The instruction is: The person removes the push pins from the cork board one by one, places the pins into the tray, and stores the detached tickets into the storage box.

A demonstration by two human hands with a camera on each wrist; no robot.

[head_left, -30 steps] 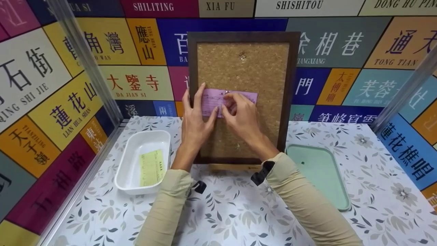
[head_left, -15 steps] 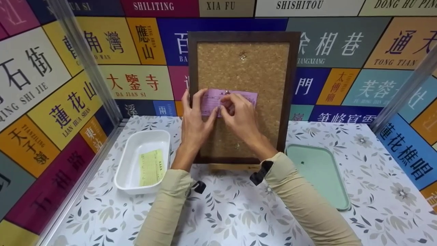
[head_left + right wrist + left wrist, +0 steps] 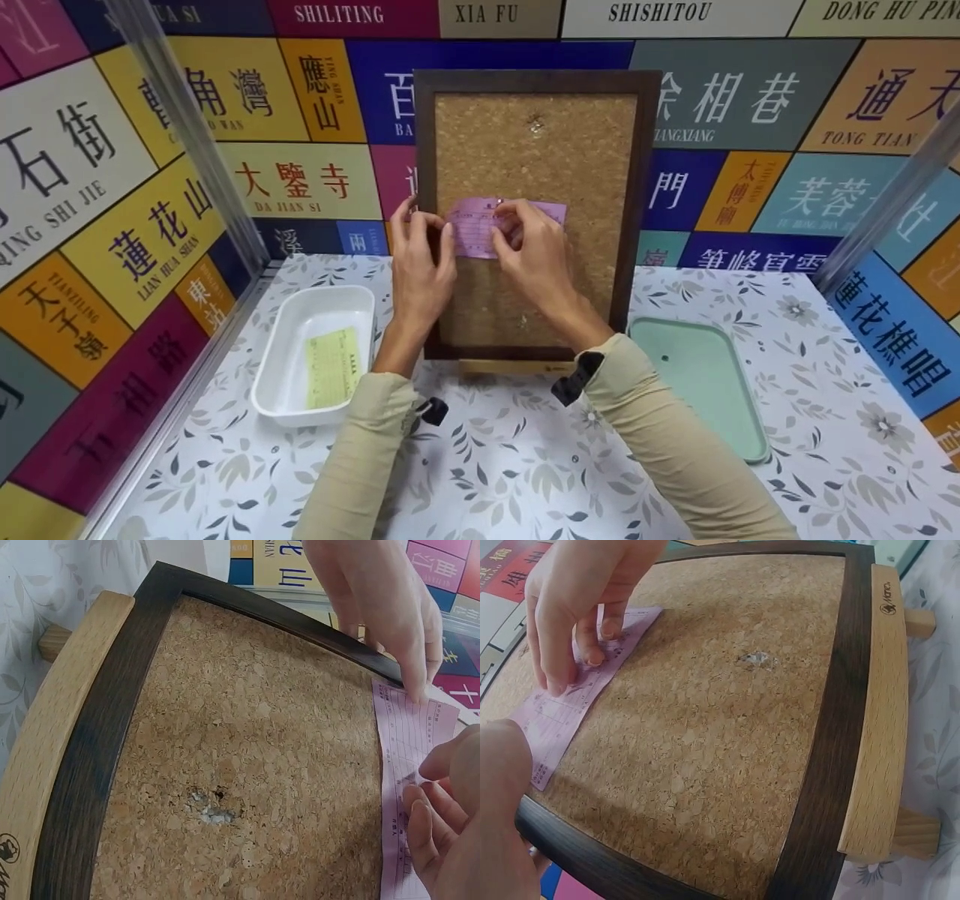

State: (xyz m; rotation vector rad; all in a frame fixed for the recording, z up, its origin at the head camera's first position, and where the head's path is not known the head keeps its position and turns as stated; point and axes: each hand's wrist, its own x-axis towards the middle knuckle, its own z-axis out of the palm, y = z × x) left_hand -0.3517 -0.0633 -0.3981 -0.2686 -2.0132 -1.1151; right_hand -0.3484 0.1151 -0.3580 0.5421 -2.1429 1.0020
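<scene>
A framed corkboard [image 3: 540, 292] leans upright, with a pink printed slip [image 3: 472, 232] lying across its middle. My left hand [image 3: 422, 259] is at the board's left edge, its fingers bent round the dark frame [image 3: 262, 611] and the thumb on the slip's end, as the right wrist view shows. My right hand [image 3: 536, 244] has its bent thumb and fingertips close together on the middle of the slip. A small shiny spot shows just above those fingertips. I cannot tell what the right fingertips pinch.
To the left stands a white tub [image 3: 289, 352] with a yellow slip [image 3: 334, 367] inside. A green lid [image 3: 701, 382] lies on the right. The board rests on a wooden stand [image 3: 885, 727]. Its cork has worn whitish patches. Sign-printed walls close in the flowered table [image 3: 495, 465].
My left hand has slid left off the slip's face; its index finger, straight before, now bends at the frame. The slip's left end bows slightly. My right hand stays almost in place.
</scene>
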